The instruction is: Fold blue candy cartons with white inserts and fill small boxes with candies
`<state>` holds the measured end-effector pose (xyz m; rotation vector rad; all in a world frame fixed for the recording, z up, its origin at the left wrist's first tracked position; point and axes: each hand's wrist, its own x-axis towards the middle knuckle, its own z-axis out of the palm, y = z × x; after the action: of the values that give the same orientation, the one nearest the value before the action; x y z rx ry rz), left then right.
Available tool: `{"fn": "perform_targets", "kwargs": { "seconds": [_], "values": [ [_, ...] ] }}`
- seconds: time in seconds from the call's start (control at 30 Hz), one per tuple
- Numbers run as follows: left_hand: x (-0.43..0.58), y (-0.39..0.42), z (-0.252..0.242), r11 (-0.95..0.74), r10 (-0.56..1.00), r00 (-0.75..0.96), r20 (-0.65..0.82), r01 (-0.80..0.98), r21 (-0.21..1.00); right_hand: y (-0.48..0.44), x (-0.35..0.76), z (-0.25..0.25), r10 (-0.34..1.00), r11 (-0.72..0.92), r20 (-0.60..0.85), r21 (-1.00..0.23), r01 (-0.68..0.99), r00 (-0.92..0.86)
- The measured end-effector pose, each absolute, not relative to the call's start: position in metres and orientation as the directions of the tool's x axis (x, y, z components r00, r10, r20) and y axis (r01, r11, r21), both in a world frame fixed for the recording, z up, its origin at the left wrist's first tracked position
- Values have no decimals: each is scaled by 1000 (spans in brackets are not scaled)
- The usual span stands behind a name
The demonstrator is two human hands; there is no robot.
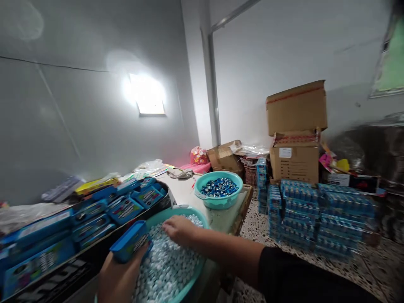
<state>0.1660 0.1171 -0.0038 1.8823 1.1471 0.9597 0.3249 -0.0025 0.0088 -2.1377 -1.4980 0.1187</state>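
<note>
My left hand (118, 273) grips a small blue printed box (131, 242) and holds it at the left rim of a teal basin (202, 216). Small white and pale-blue pieces (170, 267), too small to name, fill this basin. My right hand (179, 230) reaches in over them from the right, its fingers curled down at the surface of the pile. Whatever the right fingers hold is hidden. To the left, several similar blue boxes (123, 208) lie in a dark carton (72, 280) with white lettering.
Behind stands a second teal basin (219, 204) of dark-blue and silver pieces (219, 187). Plastic-wrapped stacks of blue packs (298, 214) stand on the speckled floor at right, by brown cardboard boxes (295, 162). A pink flowered cap (198, 155) and grey cloth (179, 173) lie farther back.
</note>
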Motion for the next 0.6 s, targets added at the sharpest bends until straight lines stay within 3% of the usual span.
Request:
{"fn": "perform_targets", "kwargs": {
  "seconds": [0.17,0.37,0.6],
  "values": [
    [167,113,-7,-377,911,269,313,235,896,27,358,8,904,-298,135,-480,825,405],
    [172,121,-16,-351,848,463,259,123,928,29,355,-4,949,-255,38,-489,835,312],
    [173,125,-19,-239,890,420,175,104,966,25,342,-1,935,-331,-100,-590,737,340]
  ]
}}
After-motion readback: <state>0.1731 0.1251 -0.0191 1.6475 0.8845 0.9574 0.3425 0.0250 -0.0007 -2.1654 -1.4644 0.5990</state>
